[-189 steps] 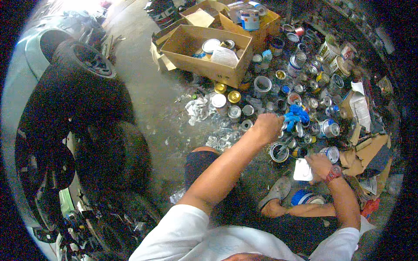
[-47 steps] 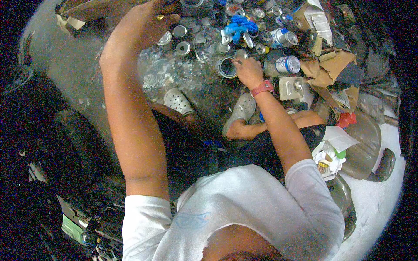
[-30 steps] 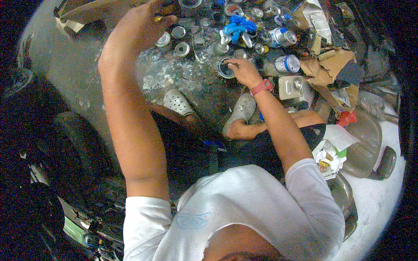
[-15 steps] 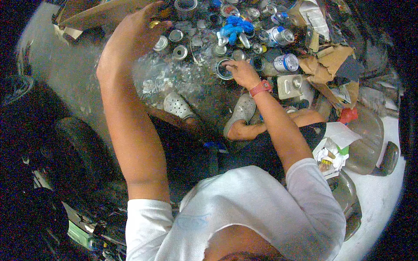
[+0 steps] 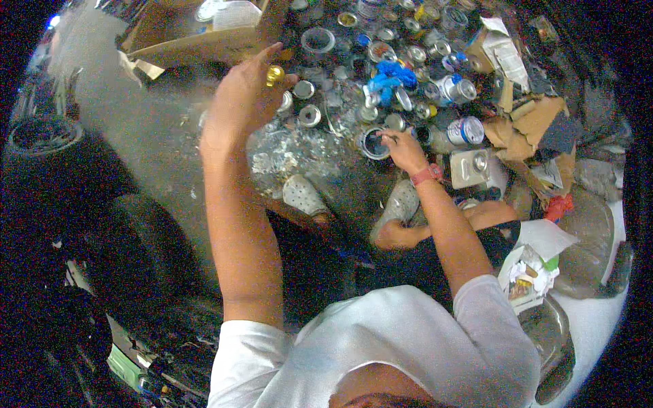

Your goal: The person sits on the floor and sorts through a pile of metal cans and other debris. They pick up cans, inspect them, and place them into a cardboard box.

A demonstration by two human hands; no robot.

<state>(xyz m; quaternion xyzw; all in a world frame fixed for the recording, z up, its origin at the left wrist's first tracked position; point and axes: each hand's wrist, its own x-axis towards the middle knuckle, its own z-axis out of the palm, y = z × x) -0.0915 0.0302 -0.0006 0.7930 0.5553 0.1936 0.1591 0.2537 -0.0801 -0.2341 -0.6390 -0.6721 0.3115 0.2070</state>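
At far left, a dark tyre (image 5: pixel 146 231) lies in shadow. Right of it, near the upper edge, stands an open cardboard box (image 5: pixel 194 52). The left hand (image 5: pixel 243 96) reaches over a gold-topped can (image 5: pixel 274 75) near the box; its index finger and thumb are spread, with the gold showing between them, and whether they grip it I cannot tell. Just to the right of that hand, a small round tin (image 5: pixel 309 115) sits on the paint-stained floor (image 5: pixel 299 155), and farther up stands a clear plastic tub (image 5: pixel 317 41). An open paint can (image 5: pixel 373 144) with a dark inside stands below a crumpled blue glove (image 5: pixel 391 79). The right hand (image 5: pixel 406 151) is at this can's right rim, thumb and index finger close together; I cannot tell whether they pinch anything. Its wrist wears a red watch (image 5: pixel 427 175). Further right are a rectangular metal tin (image 5: pixel 468 168), a white-and-blue can (image 5: pixel 466 131) and torn cardboard (image 5: pixel 541 122).
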